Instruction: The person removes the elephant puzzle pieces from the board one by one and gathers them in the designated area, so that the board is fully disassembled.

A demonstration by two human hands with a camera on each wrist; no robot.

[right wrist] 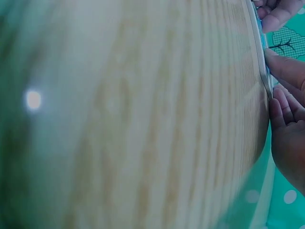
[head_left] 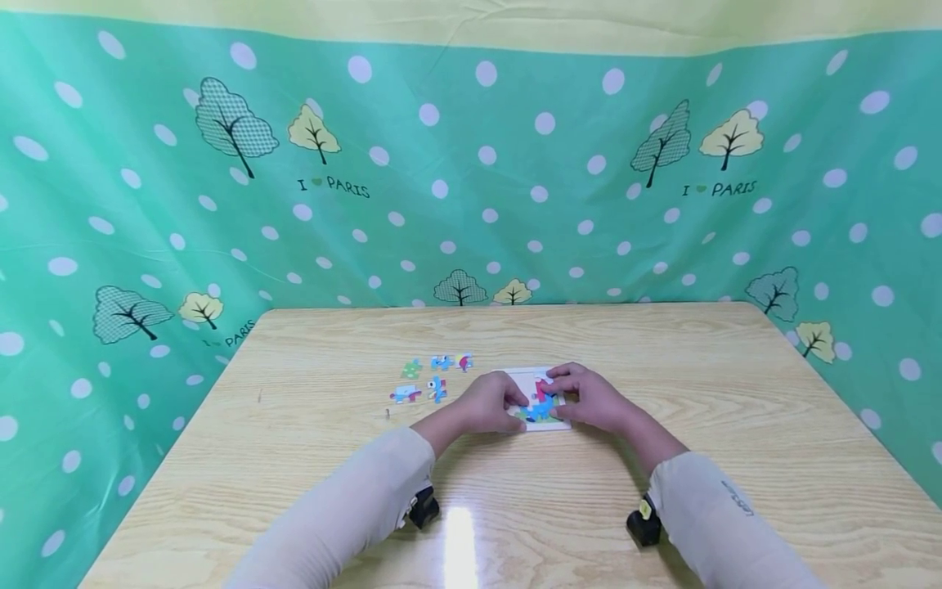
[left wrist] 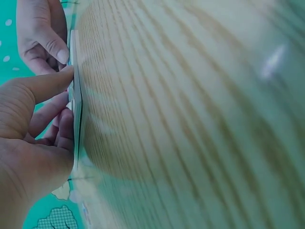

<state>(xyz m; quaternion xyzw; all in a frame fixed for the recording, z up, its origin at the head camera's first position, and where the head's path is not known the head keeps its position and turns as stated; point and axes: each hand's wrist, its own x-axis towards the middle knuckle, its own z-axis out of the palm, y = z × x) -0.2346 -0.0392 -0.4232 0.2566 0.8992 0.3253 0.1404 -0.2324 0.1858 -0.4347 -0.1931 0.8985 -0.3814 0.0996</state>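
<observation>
Nearer the viewer than the white tray (head_left: 553, 426) are two pale sleeves (head_left: 342, 503); the left hand (head_left: 487, 402) bends over the tray's left side, whether pinching anything I cannot tell, while the right hand (head_left: 594, 399), thumb and fingertips apart, touches its right side. Fitted blue and red puzzle pieces (head_left: 543, 406) lie inside the tray, and five loose pieces (head_left: 437, 389) lie left of it. Beyond the tray hangs a green dotted cloth (head_left: 515, 184).

Both hands (head_left: 489, 403) (head_left: 591, 399) near each other
</observation>
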